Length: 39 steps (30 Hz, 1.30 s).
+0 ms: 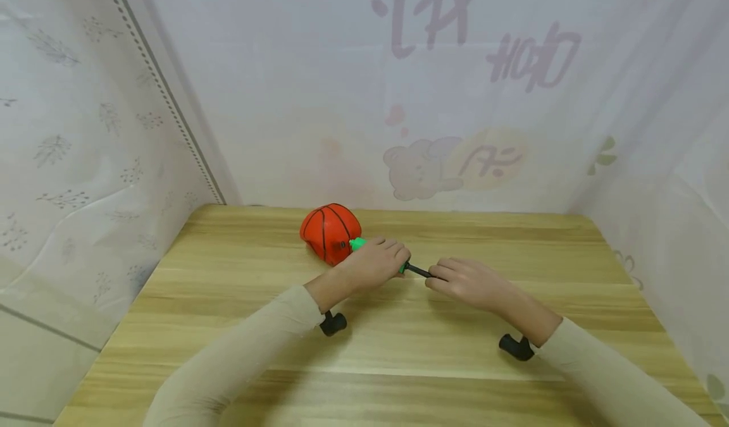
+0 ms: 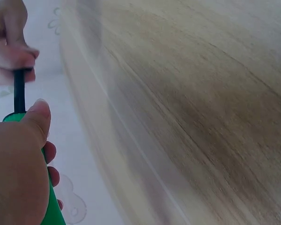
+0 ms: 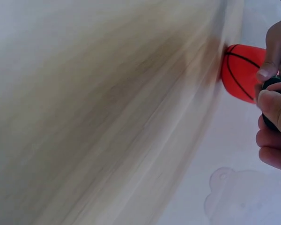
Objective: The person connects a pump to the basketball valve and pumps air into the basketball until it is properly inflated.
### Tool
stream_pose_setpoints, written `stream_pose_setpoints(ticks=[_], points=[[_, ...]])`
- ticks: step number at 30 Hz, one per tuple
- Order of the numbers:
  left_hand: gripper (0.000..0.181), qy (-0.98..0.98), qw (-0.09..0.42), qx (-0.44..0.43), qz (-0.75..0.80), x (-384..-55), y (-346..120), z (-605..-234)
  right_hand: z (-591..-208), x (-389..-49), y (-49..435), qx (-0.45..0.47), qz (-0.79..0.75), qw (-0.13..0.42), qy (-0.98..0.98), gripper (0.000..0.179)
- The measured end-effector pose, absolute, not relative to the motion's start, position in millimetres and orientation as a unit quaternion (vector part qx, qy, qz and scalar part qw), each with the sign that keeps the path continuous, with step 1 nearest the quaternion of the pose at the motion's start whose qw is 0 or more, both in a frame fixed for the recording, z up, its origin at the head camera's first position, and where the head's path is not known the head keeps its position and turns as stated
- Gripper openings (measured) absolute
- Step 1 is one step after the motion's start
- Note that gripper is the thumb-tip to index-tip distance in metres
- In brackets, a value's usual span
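A red ball [image 1: 327, 228] with black basketball lines, dented and partly collapsed, lies toward the back of the table. My left hand [image 1: 373, 265] grips the green barrel of a hand pump [image 1: 357, 243], its tip pointing at the ball's side. Whether a needle goes into the ball cannot be made out. A black rod [image 2: 19, 91] extends from the barrel's other end. On that end my right hand [image 1: 471, 281] holds the black handle [image 3: 270, 123], mostly covered by its fingers. In the right wrist view the ball [image 3: 241, 75] shows behind both hands.
The wood-grain table [image 1: 398, 389] runs back to a pale printed curtain [image 1: 296, 98]. Curtains also hang at the left and right sides. Black wrist-worn pieces [image 1: 333, 323] stick out under both forearms, close above the tabletop.
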<state>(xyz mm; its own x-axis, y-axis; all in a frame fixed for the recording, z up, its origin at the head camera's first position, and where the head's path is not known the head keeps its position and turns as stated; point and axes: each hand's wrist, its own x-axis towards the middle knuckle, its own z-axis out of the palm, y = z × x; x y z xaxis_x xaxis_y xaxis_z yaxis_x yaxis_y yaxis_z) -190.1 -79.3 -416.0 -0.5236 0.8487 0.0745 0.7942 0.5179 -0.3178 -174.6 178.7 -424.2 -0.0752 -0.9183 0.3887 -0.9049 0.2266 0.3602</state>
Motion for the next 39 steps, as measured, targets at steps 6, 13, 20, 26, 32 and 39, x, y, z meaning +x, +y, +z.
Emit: stream_pose_setpoints(ticks=[6,13,20,26,32,39], points=[[0.032,-0.861,0.116,-0.480,0.120,-188,-77,-416,-421,-180,163,0.613,-0.027,0.263,-0.744,0.010],[0.030,-0.865,0.095,-0.482,0.103,-188,-74,-414,-425,-179,170,0.617,-0.010,0.288,-0.732,0.014],[0.029,-0.869,0.076,-0.477,0.108,-189,-77,-415,-427,-165,198,0.630,0.016,0.313,-0.710,0.045],[0.031,-0.869,0.071,-0.478,0.108,-189,-80,-415,-430,-155,220,0.626,0.009,0.326,-0.709,0.044],[0.030,-0.865,0.084,-0.482,0.110,-190,-81,-414,-432,-155,221,0.615,-0.001,0.300,-0.729,0.044],[0.033,-0.866,0.093,-0.474,0.126,-187,-78,-414,-429,-165,193,0.621,0.001,0.293,-0.727,0.051]])
